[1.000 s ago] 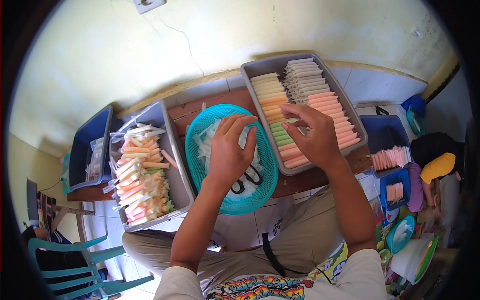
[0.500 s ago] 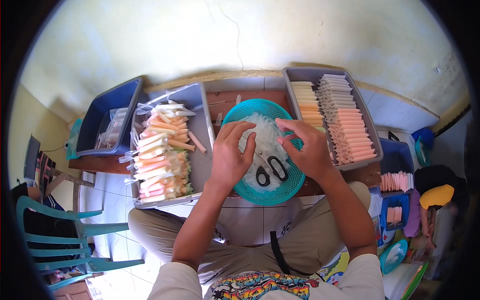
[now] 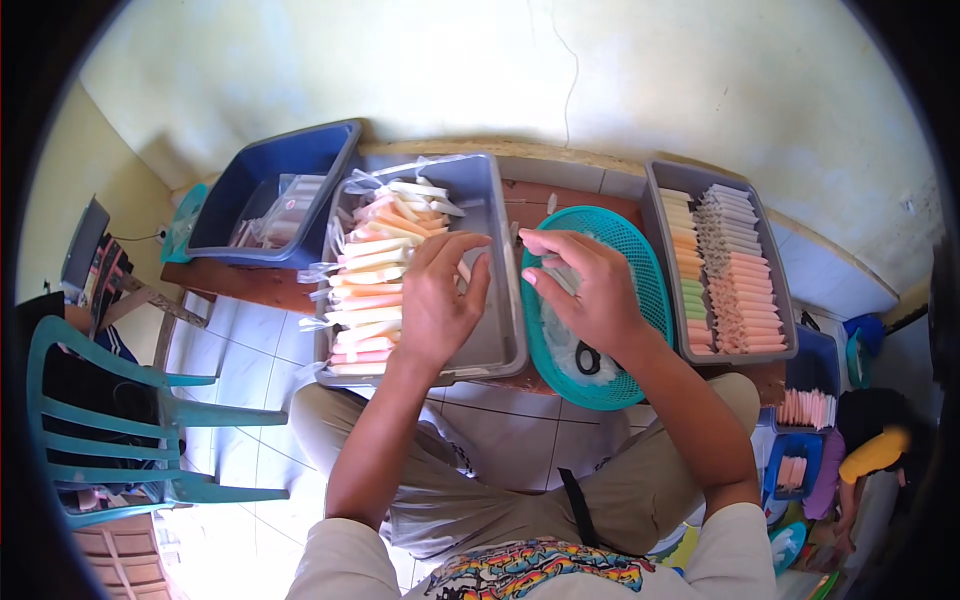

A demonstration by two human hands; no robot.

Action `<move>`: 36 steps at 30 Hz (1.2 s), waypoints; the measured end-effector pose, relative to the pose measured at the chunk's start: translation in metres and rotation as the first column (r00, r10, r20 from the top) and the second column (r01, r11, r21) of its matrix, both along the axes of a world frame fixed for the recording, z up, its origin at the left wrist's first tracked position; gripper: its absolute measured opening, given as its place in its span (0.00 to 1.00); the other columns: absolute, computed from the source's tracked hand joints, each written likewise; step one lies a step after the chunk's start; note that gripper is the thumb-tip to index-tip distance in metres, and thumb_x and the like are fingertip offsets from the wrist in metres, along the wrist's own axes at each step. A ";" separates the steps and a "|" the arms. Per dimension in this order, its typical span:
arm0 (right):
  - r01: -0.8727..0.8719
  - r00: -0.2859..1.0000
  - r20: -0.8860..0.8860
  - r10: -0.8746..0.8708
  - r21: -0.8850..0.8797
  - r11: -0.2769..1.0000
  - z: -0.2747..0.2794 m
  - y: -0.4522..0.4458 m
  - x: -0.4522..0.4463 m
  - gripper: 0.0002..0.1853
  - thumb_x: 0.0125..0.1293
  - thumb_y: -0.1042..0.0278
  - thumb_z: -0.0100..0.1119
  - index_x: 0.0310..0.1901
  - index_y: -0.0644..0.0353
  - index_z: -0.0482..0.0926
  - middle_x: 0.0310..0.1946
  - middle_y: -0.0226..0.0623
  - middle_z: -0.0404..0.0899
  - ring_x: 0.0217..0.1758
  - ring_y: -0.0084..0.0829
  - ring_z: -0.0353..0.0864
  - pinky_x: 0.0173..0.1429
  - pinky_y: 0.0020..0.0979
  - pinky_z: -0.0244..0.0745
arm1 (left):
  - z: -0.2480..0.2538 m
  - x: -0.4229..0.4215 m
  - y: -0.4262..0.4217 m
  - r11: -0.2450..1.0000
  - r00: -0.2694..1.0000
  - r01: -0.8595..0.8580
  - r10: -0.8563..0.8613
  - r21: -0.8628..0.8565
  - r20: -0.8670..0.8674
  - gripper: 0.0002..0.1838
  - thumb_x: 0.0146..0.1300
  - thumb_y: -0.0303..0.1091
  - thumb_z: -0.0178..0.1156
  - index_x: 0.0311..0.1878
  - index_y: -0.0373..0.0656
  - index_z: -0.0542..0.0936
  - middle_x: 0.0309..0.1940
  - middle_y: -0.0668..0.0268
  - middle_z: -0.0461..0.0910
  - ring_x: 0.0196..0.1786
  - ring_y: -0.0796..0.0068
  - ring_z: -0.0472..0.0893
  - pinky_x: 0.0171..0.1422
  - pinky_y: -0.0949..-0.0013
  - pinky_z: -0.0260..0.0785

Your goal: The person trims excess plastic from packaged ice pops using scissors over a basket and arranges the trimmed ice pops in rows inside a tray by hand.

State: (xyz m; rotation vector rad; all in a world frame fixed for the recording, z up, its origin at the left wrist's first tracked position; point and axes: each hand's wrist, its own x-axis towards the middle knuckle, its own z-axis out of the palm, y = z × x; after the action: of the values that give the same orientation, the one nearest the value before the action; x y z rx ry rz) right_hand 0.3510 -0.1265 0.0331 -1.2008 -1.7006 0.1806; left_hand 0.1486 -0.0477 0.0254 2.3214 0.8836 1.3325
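My left hand (image 3: 445, 300) hovers above the grey tray (image 3: 505, 335), its fingers bent and the thumb apart, nothing visible in it. Piled in that tray are filled plastic tubes (image 3: 375, 290), cream, orange and pink, with loose clear ends to the left. My right hand (image 3: 592, 290) is over the teal mesh basket (image 3: 655, 300), thumb and forefinger spread, with nothing to be seen between them. Clear plastic pieces (image 3: 562, 335) lie in the basket. Beneath the right hand one black handle loop of the scissors (image 3: 588, 357) shows; the rest is covered.
At right, a second grey tray (image 3: 790, 335) holds neat rows of filled tubes. A blue bin (image 3: 325, 215) with packets stands at left. A teal plastic chair (image 3: 120, 430) is left of me. Another person (image 3: 870, 450) is low at right, near blue bins of tubes.
The view has swung left. Both hands have shifted left relative to the basket; my left hand has gone from the basket to above the tray of piled tubes. The scissors are more covered.
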 end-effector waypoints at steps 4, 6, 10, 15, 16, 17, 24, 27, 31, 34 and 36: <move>-0.024 0.999 0.024 0.025 -0.044 0.999 -0.007 0.031 -0.023 0.21 0.69 0.70 0.74 0.62 0.60 0.84 0.50 0.47 0.90 0.49 0.41 0.92 0.51 0.38 0.86 | 0.001 -0.031 0.026 0.998 0.998 -0.057 0.057 0.018 -0.035 0.10 0.68 0.24 0.70 0.52 0.38 0.88 0.48 0.52 0.89 0.52 0.49 0.89 0.57 0.56 0.80; -0.046 0.999 0.007 0.046 -0.033 0.998 -0.011 0.048 -0.035 0.20 0.69 0.70 0.73 0.62 0.61 0.84 0.49 0.47 0.90 0.47 0.41 0.92 0.51 0.38 0.86 | 0.003 -0.044 0.040 0.995 0.993 -0.097 0.099 0.038 -0.059 0.09 0.69 0.24 0.69 0.51 0.37 0.88 0.48 0.52 0.89 0.51 0.48 0.89 0.58 0.56 0.80; -0.052 0.998 -0.029 0.051 -0.037 0.998 -0.021 0.084 -0.058 0.21 0.70 0.73 0.73 0.63 0.62 0.84 0.52 0.46 0.90 0.52 0.39 0.92 0.57 0.37 0.90 | -0.003 -0.065 0.080 0.982 0.985 -0.133 0.146 0.133 -0.096 0.08 0.69 0.24 0.69 0.50 0.37 0.87 0.48 0.51 0.90 0.52 0.47 0.89 0.59 0.55 0.80; -0.051 0.999 -0.019 0.049 -0.091 0.995 -0.042 0.129 -0.075 0.20 0.70 0.74 0.72 0.63 0.64 0.83 0.53 0.48 0.90 0.52 0.40 0.93 0.57 0.37 0.91 | -0.006 -0.078 0.117 0.977 0.968 -0.202 0.210 0.067 -0.137 0.08 0.70 0.26 0.68 0.50 0.37 0.89 0.49 0.53 0.90 0.52 0.50 0.90 0.59 0.57 0.82; -0.035 0.999 -0.004 0.035 -0.118 0.992 -0.047 0.139 -0.078 0.20 0.70 0.74 0.72 0.62 0.64 0.83 0.53 0.48 0.90 0.52 0.40 0.93 0.57 0.37 0.91 | -0.009 -0.080 0.124 0.976 0.967 -0.209 0.216 0.063 -0.136 0.08 0.70 0.26 0.68 0.50 0.37 0.89 0.49 0.53 0.90 0.52 0.50 0.90 0.59 0.57 0.82; -0.020 1.000 0.012 0.022 -0.143 0.990 -0.051 0.149 -0.080 0.20 0.70 0.74 0.72 0.62 0.64 0.83 0.53 0.49 0.89 0.52 0.40 0.93 0.57 0.36 0.91 | -0.013 -0.081 0.131 0.975 0.961 -0.216 0.222 0.053 -0.167 0.09 0.70 0.25 0.68 0.51 0.37 0.89 0.49 0.52 0.90 0.52 0.49 0.90 0.59 0.56 0.82; -0.047 0.999 -0.005 0.047 -0.172 0.984 -0.064 0.195 -0.095 0.14 0.66 0.72 0.74 0.52 0.65 0.88 0.44 0.53 0.91 0.47 0.50 0.93 0.54 0.44 0.86 | -0.033 -0.092 0.155 0.966 0.943 -0.256 0.240 -0.041 -0.230 0.09 0.69 0.26 0.66 0.48 0.38 0.91 0.49 0.52 0.90 0.53 0.46 0.88 0.62 0.51 0.79; -0.017 0.999 0.044 0.029 -0.249 0.968 -0.069 0.205 -0.100 0.12 0.66 0.70 0.74 0.49 0.63 0.90 0.41 0.54 0.91 0.46 0.51 0.92 0.54 0.44 0.86 | -0.043 -0.096 0.159 0.956 0.937 -0.283 0.258 -0.078 -0.236 0.08 0.69 0.26 0.67 0.48 0.38 0.91 0.50 0.51 0.89 0.52 0.45 0.88 0.61 0.50 0.79; -0.016 0.995 0.092 0.043 -0.276 0.961 -0.078 0.216 -0.103 0.12 0.67 0.67 0.74 0.49 0.62 0.91 0.41 0.53 0.91 0.44 0.50 0.92 0.52 0.43 0.86 | -0.051 -0.099 0.162 0.951 0.930 -0.295 0.264 -0.093 -0.254 0.09 0.68 0.27 0.68 0.48 0.37 0.90 0.48 0.49 0.89 0.51 0.44 0.88 0.59 0.51 0.80; -0.006 0.989 0.142 0.047 -0.279 0.960 -0.081 0.221 -0.103 0.13 0.68 0.66 0.75 0.50 0.63 0.91 0.41 0.52 0.90 0.42 0.50 0.92 0.49 0.43 0.86 | -0.057 -0.096 0.162 0.953 0.930 -0.295 0.272 -0.065 -0.246 0.09 0.68 0.27 0.68 0.49 0.36 0.90 0.46 0.47 0.90 0.50 0.44 0.89 0.58 0.53 0.81; -0.014 0.988 0.144 0.057 -0.282 0.959 -0.084 0.224 -0.104 0.13 0.68 0.65 0.75 0.50 0.62 0.91 0.41 0.51 0.90 0.41 0.51 0.92 0.48 0.44 0.85 | -0.059 -0.095 0.162 0.954 0.931 -0.297 0.279 -0.044 -0.235 0.09 0.69 0.28 0.68 0.49 0.36 0.90 0.46 0.46 0.90 0.50 0.44 0.89 0.58 0.53 0.81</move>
State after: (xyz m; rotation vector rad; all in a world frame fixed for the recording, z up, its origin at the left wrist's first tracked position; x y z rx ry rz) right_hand 0.2470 0.0978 -0.0510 -1.4222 -1.8748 0.3709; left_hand 0.0534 0.1148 -0.0336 2.3823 1.3707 1.1228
